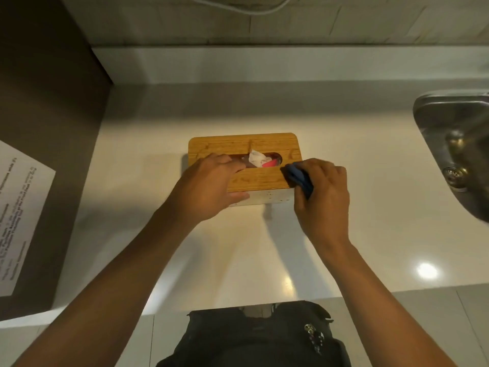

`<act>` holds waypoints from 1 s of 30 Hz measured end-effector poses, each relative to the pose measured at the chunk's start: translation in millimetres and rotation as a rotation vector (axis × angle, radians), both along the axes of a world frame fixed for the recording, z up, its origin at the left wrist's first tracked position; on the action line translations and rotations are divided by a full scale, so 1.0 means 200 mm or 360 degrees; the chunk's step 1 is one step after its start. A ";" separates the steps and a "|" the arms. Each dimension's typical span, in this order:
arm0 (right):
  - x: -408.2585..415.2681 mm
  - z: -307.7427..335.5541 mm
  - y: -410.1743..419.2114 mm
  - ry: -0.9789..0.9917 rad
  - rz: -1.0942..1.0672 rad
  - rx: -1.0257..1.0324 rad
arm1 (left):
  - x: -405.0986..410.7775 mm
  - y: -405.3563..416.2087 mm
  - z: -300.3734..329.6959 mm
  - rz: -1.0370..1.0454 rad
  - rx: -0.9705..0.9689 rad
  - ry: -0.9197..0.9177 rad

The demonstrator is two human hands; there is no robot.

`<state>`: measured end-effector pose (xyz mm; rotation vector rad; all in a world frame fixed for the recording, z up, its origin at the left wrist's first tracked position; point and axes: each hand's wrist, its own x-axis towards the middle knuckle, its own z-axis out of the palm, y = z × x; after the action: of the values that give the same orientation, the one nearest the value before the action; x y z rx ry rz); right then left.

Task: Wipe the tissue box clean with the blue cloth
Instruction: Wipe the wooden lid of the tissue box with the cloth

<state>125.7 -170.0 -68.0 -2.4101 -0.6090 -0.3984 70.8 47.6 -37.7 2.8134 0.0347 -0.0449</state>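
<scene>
The white countertop (344, 247) fills most of the view. A steel sink (455, 144) at 3 o'clock is cut off by the right edge, so only its left rim and drain show. At 9 o'clock a printed sheet (18, 221) is also cropped, its text too blurred to read. A cable (238, 6) at 12 o'clock runs out of the top edge.

The tissue box (246, 165) sits near the middle of the counter, its long axis running 9 to 3 o'clock, wooden lid up and slot facing the camera. Its left end and near-left corner are hidden under the left hand (209, 189). What fills the slot beside the white tissue (255, 157) is hard to make out, though something red shows there.

Both forearms reach in from 6 o'clock. The left hand lies palm-down on the lid, fingers extended across the slot and thumb against the white front wall. The right hand (325, 194) has its fingers curled around the bunched blue cloth (299, 178), pressing it on the box's right end; most of the cloth is hidden by the fingers.
</scene>
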 end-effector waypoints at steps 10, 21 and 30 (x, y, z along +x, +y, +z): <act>-0.07 -0.04 -0.03 0.0051 0.0097 -0.0124 | 0.02 -0.02 0.00 0.0146 -0.0100 -0.0031; -0.10 -0.03 -0.07 0.0067 0.0004 -0.0263 | 0.00 -0.01 -0.01 0.0192 -0.0197 -0.0049; -0.17 -0.04 0.06 0.0115 0.0064 -0.0376 | -0.01 -0.01 -0.02 0.0194 -0.0217 -0.0039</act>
<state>92.0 -158.9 -76.2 -2.6180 -0.7052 -0.2315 69.7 44.9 -41.4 2.6691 0.1900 0.0155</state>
